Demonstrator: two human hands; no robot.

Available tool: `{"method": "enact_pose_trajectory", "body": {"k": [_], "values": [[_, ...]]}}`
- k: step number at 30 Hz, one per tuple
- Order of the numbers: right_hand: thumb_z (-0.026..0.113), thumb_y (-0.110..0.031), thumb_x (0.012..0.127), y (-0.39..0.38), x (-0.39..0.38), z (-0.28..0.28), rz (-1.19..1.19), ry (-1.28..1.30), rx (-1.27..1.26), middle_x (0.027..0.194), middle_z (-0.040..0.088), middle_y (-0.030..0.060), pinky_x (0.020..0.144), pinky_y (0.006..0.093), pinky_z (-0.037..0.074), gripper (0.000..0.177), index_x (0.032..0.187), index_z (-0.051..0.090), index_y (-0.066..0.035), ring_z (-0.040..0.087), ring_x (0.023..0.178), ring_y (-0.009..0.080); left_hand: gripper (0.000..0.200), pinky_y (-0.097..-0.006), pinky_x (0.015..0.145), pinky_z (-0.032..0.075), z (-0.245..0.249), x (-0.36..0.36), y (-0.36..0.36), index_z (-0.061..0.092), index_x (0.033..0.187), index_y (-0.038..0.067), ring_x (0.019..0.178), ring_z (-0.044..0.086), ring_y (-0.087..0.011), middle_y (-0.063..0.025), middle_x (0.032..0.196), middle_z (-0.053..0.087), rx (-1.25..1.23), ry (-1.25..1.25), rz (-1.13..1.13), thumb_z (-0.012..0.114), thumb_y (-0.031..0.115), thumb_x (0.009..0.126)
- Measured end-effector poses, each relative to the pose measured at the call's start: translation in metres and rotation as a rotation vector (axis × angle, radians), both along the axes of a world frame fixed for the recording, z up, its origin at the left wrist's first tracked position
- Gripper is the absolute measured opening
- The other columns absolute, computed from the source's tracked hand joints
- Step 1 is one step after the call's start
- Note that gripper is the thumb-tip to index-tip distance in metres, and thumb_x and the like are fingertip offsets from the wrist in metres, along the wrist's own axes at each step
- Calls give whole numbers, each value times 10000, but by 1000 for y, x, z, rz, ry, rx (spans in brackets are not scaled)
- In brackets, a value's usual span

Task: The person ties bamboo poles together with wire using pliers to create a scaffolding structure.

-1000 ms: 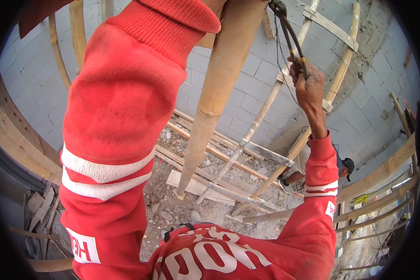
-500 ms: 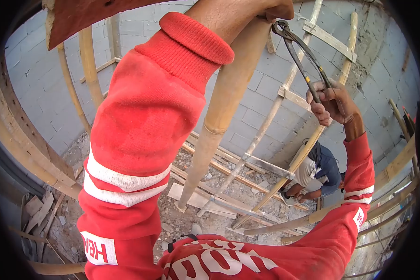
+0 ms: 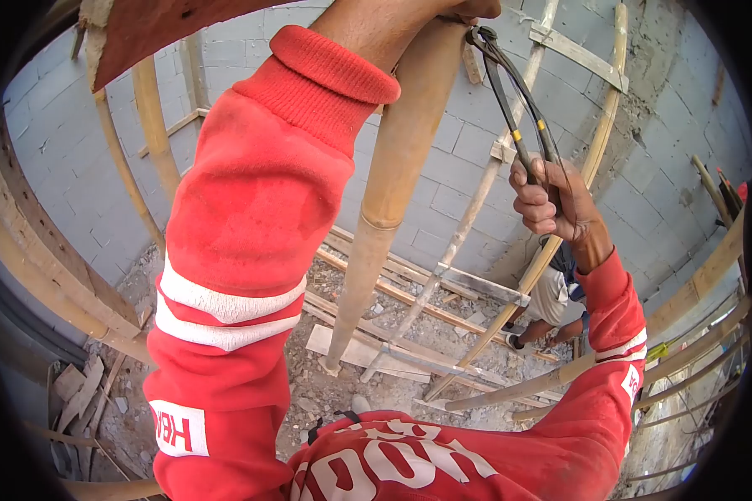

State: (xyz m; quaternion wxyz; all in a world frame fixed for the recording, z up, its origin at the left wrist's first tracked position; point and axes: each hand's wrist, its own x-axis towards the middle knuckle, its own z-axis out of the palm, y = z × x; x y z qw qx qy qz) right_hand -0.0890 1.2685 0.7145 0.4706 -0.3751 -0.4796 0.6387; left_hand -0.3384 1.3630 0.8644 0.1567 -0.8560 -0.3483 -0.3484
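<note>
At the top of the head view, my left hand [image 3: 475,8] is at the upper end of a thick bamboo pole [image 3: 393,175], mostly cut off by the frame edge, and its fingers are largely hidden. My right hand [image 3: 556,200] is wrapped round the handles of long dark pincers [image 3: 510,92] with yellow bands. The pincers' jaws point up and left, beside the top of the pole and close to my left hand. Their handles lie nearer together than their full spread.
A wooden ladder [image 3: 476,200] leans against the grey block wall [image 3: 251,67]. Behind it, another person [image 3: 551,292] bends low. Planks [image 3: 368,355] lie on the rubble floor. Bamboo poles [image 3: 698,284] cross at right, and a reddish board [image 3: 167,29] hangs upper left.
My right hand has moved left with the pincers, and their handles have come closer together. My left arm has shifted slightly left. The other person is now more hidden behind my right arm.
</note>
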Motion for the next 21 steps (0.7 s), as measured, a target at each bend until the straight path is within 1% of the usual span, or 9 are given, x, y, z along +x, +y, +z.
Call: {"method": "enact_pose_trajectory", "body": {"k": [5, 6, 9, 11, 13, 14, 16, 19, 21], "values": [[696, -198, 959, 6, 11, 8, -28, -240, 58, 676, 481, 16, 407, 278, 399, 258, 924, 525, -7, 432, 507, 95, 733, -422, 946, 546, -17, 16, 21, 521, 1426, 176, 1118, 687, -307, -117, 1158, 733, 85, -57, 2, 763, 230, 736], [702, -191, 954, 4, 7, 10, -62, -256, 41, 675, 490, 22, 405, 278, 394, 250, 918, 526, -16, 439, 505, 98, 792, -429, 961, 538, -34, 30, 35, 501, 1442, 172, 1132, 681, -303, -110, 1149, 733, 504, -324, 207, 807, 266, 718], [712, -184, 947, 3, -2, 10, -127, -279, 22, 672, 499, 25, 405, 275, 382, 239, 909, 529, -36, 447, 504, 102, 462, -410, 865, 550, -64, 52, 45, 666, 1092, 104, 1032, 691, -270, -95, 1017, 725, 1169, -618, -147, 849, 191, 677], [717, -186, 944, 6, -7, 1, -168, -266, 23, 669, 498, 23, 406, 273, 374, 236, 907, 530, -47, 449, 505, 103, 235, -381, 792, 570, -94, 48, 26, 721, 864, 92, 982, 694, -256, -76, 955, 708, 1001, -309, -439, 809, 56, 649], [729, -190, 936, 14, -6, -15, -203, -179, 50, 669, 496, 19, 415, 275, 367, 241, 907, 531, -57, 450, 510, 107, 229, -399, 759, 567, -112, 74, 33, 718, 847, 84, 944, 703, -274, -93, 917, 705, 730, 192, -668, 792, 45, 635], [748, -201, 922, 15, -6, -17, -210, -171, 54, 671, 497, 18, 424, 280, 375, 253, 912, 535, -64, 450, 513, 111, 229, -399, 759, 567, -108, 82, 34, 718, 847, 84, 944, 703, -274, -93, 917, 705, 735, 191, -665, 792, 45, 635], [752, -206, 919, 17, -4, -17, -170, -169, 50, 669, 496, 16, 424, 281, 373, 258, 912, 536, -66, 448, 510, 112, 169, -441, 729, 569, -91, 78, 24, 713, 786, 86, 832, 716, -304, -101, 795, 691, 501, 530, -448, 784, 85, 633], [782, -214, 891, 19, 4, -12, -102, -161, 3, 678, 536, 32, 433, 298, 409, 284, 909, 537, -70, 481, 513, 132, 127, -465, 670, 565, -100, 87, 41, 701, 722, 87, 726, 710, -334, -111, 698, 673, 609, 335, -629, 778, 143, 639], [832, -230, 837, 12, 10, 0, -266, -441, 184, 711, 587, 65, 457, 326, 463, 357, 953, 536, -70, 551, 537, 164, 131, -458, 646, 562, -99, 94, 42, 702, 715, 85, 719, 711, -337, -116, 698, 680, 587, 287, -647, 777, 161, 639]]}}
